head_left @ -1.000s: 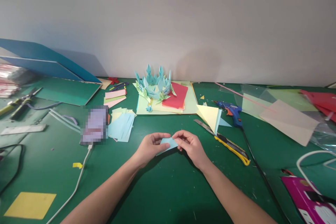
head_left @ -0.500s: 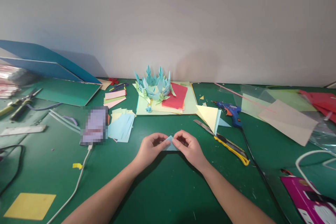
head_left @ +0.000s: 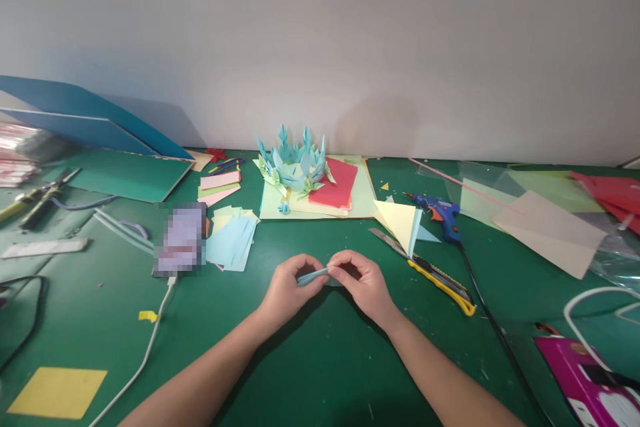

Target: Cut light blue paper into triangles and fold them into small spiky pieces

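A small piece of light blue paper [head_left: 313, 275] is held between my two hands, low over the green table. My left hand [head_left: 295, 283] pinches it with thumb and fingers. From the other side, my right hand [head_left: 361, 282] grips its right end, fingertips close to those of the left. The paper appears as a narrow folded edge, and part of it is hidden by the fingers. Beyond the hands, a light blue and green folded-paper crown [head_left: 295, 167] stands on pale sheets, with a tiny blue paper piece [head_left: 283, 208] in front of it.
Loose blue paper slips [head_left: 233, 243] lie left, beside a phone [head_left: 180, 240] on a white cable. At right are a yellow utility knife [head_left: 443, 287] with its blade out, folded cream paper [head_left: 400, 223] and a blue glue gun [head_left: 443, 210] with a black cord. Pliers [head_left: 45, 200] lie far left.
The blue paper has turned from showing its pointed face to showing a narrow edge between my hands. Both hands keep their grip and have shifted only slightly.
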The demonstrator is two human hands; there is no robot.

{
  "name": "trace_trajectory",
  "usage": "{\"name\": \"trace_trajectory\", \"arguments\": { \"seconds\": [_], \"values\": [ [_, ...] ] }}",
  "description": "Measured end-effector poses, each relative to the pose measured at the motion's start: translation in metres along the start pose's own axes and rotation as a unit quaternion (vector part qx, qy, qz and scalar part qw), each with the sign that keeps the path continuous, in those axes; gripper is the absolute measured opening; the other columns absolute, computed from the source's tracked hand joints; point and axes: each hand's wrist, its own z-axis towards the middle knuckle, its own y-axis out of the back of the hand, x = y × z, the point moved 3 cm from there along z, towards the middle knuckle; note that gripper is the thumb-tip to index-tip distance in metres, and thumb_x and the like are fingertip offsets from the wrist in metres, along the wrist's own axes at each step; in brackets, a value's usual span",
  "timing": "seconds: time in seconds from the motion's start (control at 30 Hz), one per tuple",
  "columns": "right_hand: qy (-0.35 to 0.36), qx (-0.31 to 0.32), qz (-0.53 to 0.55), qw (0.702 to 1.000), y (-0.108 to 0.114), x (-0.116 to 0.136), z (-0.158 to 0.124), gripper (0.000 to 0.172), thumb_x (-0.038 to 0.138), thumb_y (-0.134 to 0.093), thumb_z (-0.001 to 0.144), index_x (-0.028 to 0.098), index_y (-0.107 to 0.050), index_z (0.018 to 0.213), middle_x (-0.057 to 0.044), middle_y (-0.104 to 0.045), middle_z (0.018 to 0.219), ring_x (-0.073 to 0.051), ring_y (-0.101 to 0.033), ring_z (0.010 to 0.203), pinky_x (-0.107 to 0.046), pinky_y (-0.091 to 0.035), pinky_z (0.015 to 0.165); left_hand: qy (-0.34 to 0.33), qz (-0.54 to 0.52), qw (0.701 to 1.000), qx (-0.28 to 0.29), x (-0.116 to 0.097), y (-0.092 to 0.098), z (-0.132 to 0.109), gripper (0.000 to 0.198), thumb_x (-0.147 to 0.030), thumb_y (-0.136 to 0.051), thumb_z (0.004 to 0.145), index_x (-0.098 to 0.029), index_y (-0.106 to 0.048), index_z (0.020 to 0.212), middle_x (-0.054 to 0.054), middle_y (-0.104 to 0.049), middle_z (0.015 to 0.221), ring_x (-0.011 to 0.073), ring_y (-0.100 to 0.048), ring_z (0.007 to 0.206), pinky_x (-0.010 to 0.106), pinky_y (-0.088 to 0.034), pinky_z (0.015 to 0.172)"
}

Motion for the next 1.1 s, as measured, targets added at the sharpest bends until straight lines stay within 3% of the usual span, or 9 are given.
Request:
{"name": "trace_trajectory", "arguments": {
  "seconds": [0.37,0.7,0.87,1.1],
  "values": [
    [0.028,-0.004,0.033,0.999,0.000,0.000,-0.001,0.009,0.028,-0.066,0.078,0.022,-0.063,0.071,-0.001,-0.065,0.073,-0.015,-0.061,0.070,-0.026,-0.052,0.065,-0.027,-0.039,0.998,-0.033,-0.005,0.003,-0.002,0.013,-0.030,-0.066,0.072,-0.017,-0.066,0.069,0.003,-0.070,0.071,0.0150,-0.064,0.066,0.025,-0.052,0.065],
    [0.102,-0.008,-0.034,0.994,0.001,0.010,0.000,0.007,0.022,-0.065,0.079,0.022,-0.065,0.072,-0.002,-0.067,0.075,-0.017,-0.062,0.073,-0.031,-0.051,0.072,-0.172,-0.003,0.981,-0.091,-0.012,0.007,-0.005,0.009,-0.021,-0.067,0.072,-0.018,-0.065,0.064,0.003,-0.069,0.069,0.0135,-0.064,0.063,0.024,-0.051,0.062],
    [0.120,-0.034,-0.033,0.992,0.002,0.013,-0.001,0.009,0.019,-0.062,0.081,0.023,-0.064,0.072,-0.001,-0.065,0.075,-0.016,-0.061,0.072,-0.029,-0.050,0.068,-0.116,-0.045,0.989,-0.083,-0.011,0.007,-0.003,0.010,-0.025,-0.069,0.071,-0.018,-0.067,0.064,0.004,-0.070,0.070,0.0145,-0.064,0.065,0.026,-0.052,0.063],
    [0.070,-0.056,-0.016,0.996,0.006,0.008,-0.001,0.008,0.024,-0.062,0.080,0.022,-0.064,0.072,-0.003,-0.064,0.076,-0.018,-0.060,0.077,-0.032,-0.049,0.074,-0.048,-0.091,0.991,-0.086,-0.006,0.009,-0.002,0.011,-0.030,-0.070,0.070,-0.019,-0.073,0.068,0.006,-0.073,0.075,0.0185,-0.066,0.072,0.029,-0.053,0.067]
  ]
}}
